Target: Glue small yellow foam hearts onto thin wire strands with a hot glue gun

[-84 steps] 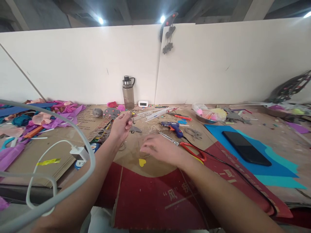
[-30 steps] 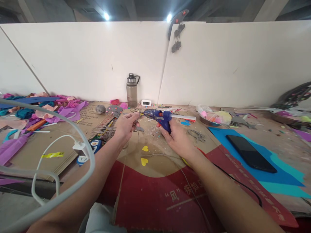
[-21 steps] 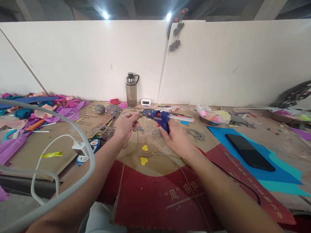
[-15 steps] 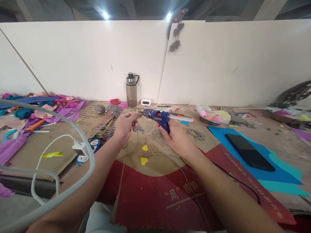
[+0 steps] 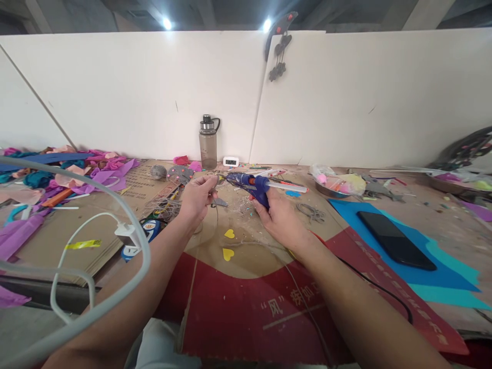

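My right hand (image 5: 283, 219) is wrapped round the grip of a blue hot glue gun (image 5: 258, 189), whose nozzle points left. A clear glue stick (image 5: 287, 187) juts from its back end. My left hand (image 5: 197, 199) is closed in a pinch right at the nozzle tip; what its fingers hold is small and mostly hidden, with a hint of yellow at the tip. A thin grey string hangs below those fingers. On the cardboard (image 5: 215, 269) beneath lie two yellow heart cutouts, an upper heart (image 5: 229, 233) and a lower heart (image 5: 228, 254).
A bottle (image 5: 208, 146) and small digital clock (image 5: 231, 162) stand by the white partition. At right, a black phone (image 5: 395, 241) rests on blue sheets (image 5: 457, 277). A white cable (image 5: 144, 246) loops across the left foreground. Crumpled paper (image 5: 111, 174) fills the far left.
Almost nothing differs. Both hands and the glue gun hold the same place, with the nozzle still at my left fingertips; the view has shifted very slightly.
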The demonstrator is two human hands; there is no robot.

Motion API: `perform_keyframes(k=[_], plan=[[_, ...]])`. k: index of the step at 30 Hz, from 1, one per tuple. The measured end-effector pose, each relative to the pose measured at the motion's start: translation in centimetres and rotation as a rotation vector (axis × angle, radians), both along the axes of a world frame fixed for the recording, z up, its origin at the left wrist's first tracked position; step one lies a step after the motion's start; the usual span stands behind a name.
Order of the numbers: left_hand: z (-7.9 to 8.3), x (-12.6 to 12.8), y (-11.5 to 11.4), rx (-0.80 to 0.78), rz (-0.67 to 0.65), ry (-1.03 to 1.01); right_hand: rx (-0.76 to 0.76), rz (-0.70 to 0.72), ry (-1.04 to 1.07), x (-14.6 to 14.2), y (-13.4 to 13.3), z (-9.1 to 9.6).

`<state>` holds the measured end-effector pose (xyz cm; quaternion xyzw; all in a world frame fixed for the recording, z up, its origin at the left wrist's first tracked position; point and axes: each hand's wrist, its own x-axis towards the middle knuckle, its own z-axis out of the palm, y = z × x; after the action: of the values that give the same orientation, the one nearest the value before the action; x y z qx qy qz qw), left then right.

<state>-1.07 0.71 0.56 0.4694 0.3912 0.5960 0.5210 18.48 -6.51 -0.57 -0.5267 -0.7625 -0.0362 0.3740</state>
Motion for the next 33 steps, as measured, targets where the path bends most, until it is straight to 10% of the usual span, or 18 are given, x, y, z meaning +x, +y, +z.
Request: perform_keyframes(k=[33], plan=[[0.25,0.14,-0.17,-0.001,0.008,0.028,0.002,-0.037,-0.056,-0.52,-0.53,0.48]])
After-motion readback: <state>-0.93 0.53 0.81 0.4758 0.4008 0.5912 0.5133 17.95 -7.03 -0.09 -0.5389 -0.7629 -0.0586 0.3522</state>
